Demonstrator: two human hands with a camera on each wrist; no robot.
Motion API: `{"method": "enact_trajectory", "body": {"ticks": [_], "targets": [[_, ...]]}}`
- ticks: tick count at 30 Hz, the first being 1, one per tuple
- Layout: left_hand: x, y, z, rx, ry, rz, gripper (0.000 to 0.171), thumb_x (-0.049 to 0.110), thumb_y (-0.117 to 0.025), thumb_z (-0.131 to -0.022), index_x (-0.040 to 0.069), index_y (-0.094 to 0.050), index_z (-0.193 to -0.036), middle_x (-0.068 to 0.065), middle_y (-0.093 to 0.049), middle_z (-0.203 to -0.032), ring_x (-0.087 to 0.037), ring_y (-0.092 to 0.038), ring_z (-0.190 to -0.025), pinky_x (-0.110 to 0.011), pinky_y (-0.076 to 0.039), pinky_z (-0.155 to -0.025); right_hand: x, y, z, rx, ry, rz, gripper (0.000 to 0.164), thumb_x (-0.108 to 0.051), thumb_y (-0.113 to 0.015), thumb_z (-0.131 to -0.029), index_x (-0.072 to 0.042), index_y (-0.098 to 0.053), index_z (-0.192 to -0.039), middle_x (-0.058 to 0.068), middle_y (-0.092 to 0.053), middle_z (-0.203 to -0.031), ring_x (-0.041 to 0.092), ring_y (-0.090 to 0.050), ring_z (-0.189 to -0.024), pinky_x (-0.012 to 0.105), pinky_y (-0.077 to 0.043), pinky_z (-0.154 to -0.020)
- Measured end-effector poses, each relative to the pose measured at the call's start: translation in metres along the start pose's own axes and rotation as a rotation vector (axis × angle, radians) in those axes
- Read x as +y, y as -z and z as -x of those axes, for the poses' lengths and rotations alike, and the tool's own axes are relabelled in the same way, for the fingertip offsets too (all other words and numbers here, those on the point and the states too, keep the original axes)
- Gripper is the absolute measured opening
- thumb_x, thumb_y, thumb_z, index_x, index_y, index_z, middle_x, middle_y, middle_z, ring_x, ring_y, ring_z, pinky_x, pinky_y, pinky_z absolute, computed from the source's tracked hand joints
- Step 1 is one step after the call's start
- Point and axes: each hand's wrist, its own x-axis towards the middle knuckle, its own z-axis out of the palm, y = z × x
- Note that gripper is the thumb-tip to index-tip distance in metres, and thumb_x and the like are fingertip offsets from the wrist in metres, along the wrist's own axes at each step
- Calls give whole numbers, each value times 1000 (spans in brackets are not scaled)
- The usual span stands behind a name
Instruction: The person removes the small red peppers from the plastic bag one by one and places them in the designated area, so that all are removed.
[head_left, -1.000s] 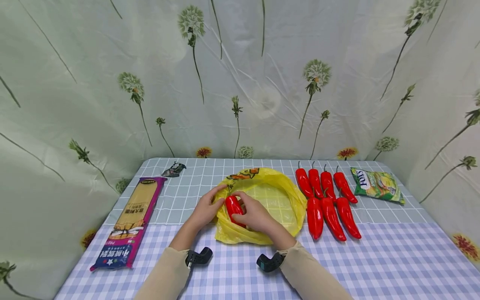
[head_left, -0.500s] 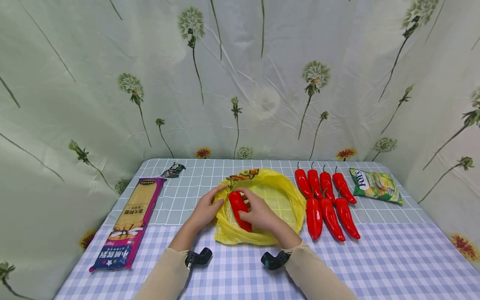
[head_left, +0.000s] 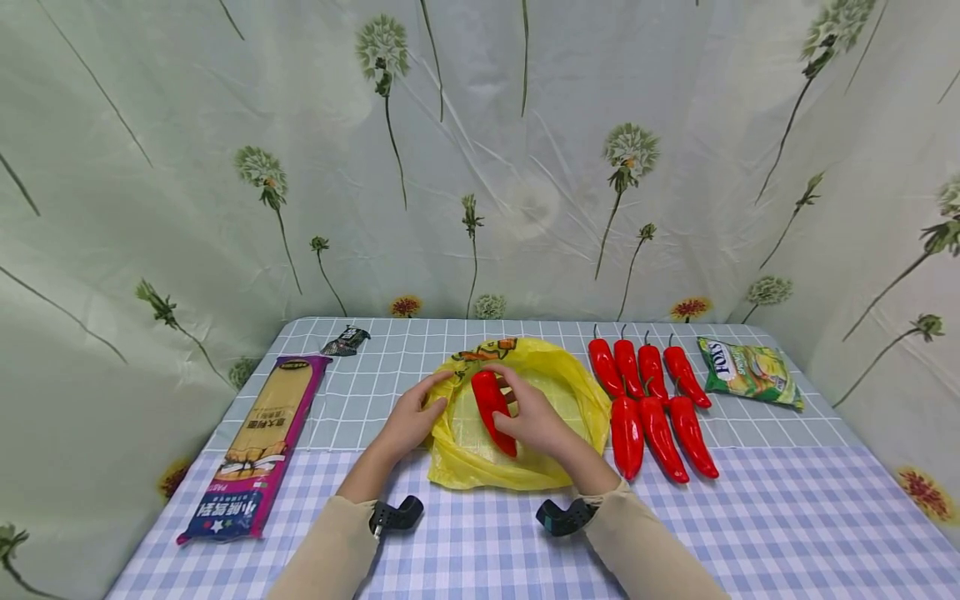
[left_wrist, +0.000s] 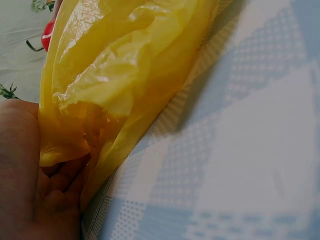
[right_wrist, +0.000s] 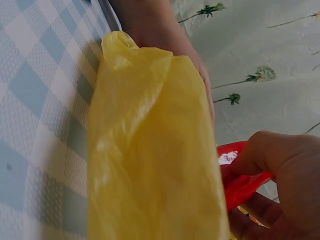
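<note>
A yellow plastic bag lies with its mouth wide open in the middle of the table. My left hand holds the bag's left edge, thumb at the inner side and fingers outside; the left wrist view shows the thumb over the yellow film. A glossy red chili pepper is in my right hand, pinched between thumb and fingers above the bag's opening. In the right wrist view the pepper is partly hidden by the bag's wall and the fingers.
Several red chili peppers lie in two rows right of the bag. Beyond them is a green Fox's candy bag. On the left are a long purple pasta pack and a small black packet. A floral curtain hangs behind.
My right hand has moved up and to the right with the chili pepper, away from the left hand. My left hand stays at the bag's edge.
</note>
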Motion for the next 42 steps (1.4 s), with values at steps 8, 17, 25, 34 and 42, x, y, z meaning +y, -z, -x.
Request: {"method": "enact_trajectory", "body": {"ticks": [8,17,25,34,42], "targets": [[-1,0,-1,-7,-3,-14,47,13,-55,-100,22,-51,-146,-10,-42,-158,-32,-34,-149,-50,-26,-124,6,13,6,63,1,2,70,-3,-63,-86,-23,-41,-150,8,-60,-131,26,-59,-105,32,-61,-74],[-3,0,-1,-7,4,-22,48,14,-54,-100,24,-50,-147,-9,-42,-158,-32,-35,-149,-51,-27,-124,8,29,17,98,-18,11,70,-3,-64,-86,-26,-41,-148,7,-58,-133,27,-57,-109,34,-61,-78],[-3,0,-1,-3,-3,-28,48,14,-54,-100,24,-49,-147,-8,-42,-158,-32,-35,-149,-50,-26,-124,12,45,29,73,-13,56,68,-6,-65,-86,-26,-42,-147,8,-57,-135,27,-58,-111,35,-62,-81],[-1,1,0,-2,2,-32,47,16,-54,-100,24,-50,-146,-8,-43,-158,-32,-35,-149,-50,-27,-124,14,60,48,39,4,83,65,-8,-69,-85,-27,-45,-143,9,-60,-130,24,-60,-108,31,-61,-80],[-4,-1,-2,-1,-5,-42,48,14,-54,-100,24,-50,-147,-9,-43,-158,-34,-35,-148,-51,-26,-124,25,79,58,69,45,145,63,-12,-72,-85,-26,-48,-142,10,-62,-129,24,-62,-106,28,-60,-78]]}}
